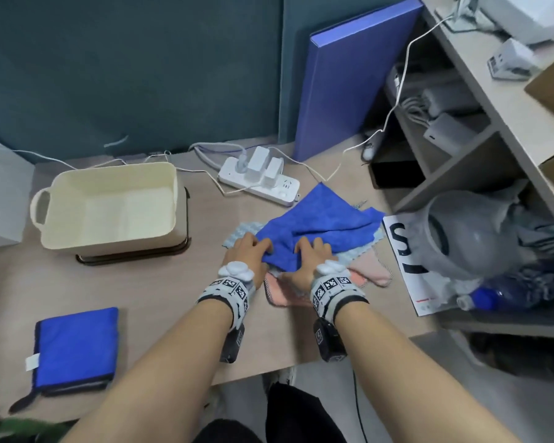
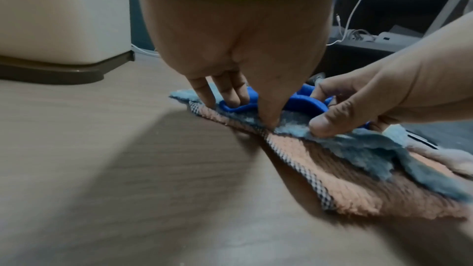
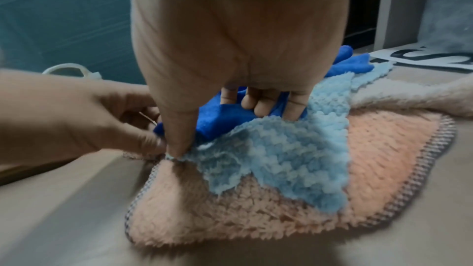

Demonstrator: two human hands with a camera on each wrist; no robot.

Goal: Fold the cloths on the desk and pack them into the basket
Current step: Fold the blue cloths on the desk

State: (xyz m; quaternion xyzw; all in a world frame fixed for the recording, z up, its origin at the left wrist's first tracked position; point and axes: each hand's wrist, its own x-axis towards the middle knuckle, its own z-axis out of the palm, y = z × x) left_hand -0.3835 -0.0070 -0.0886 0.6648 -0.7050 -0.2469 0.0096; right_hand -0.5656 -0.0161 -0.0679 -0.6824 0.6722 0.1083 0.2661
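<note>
A pile of cloths lies mid-desk: a royal-blue cloth [image 1: 320,225] on top, a fluffy light-blue cloth [image 1: 243,233] beneath it, and a pink cloth [image 1: 371,271] at the bottom. My left hand [image 1: 259,247] and right hand [image 1: 307,247] sit side by side on the pile's near edge. Each pinches the blue cloth [image 2: 302,102] [image 3: 222,120] between curled fingers and thumb. The thumbs press down where the light-blue cloth [image 3: 281,159] meets the pink cloth [image 2: 358,189]. An empty cream basket [image 1: 109,206] stands to the left. One folded blue cloth [image 1: 76,346] lies at the near left.
Behind the pile is a white power strip [image 1: 259,180] with chargers and trailing cables. A blue board [image 1: 355,78] leans on the back wall. A shelf unit [image 1: 480,148], a lettered sheet [image 1: 403,251] and a plastic bag [image 1: 470,238] crowd the right.
</note>
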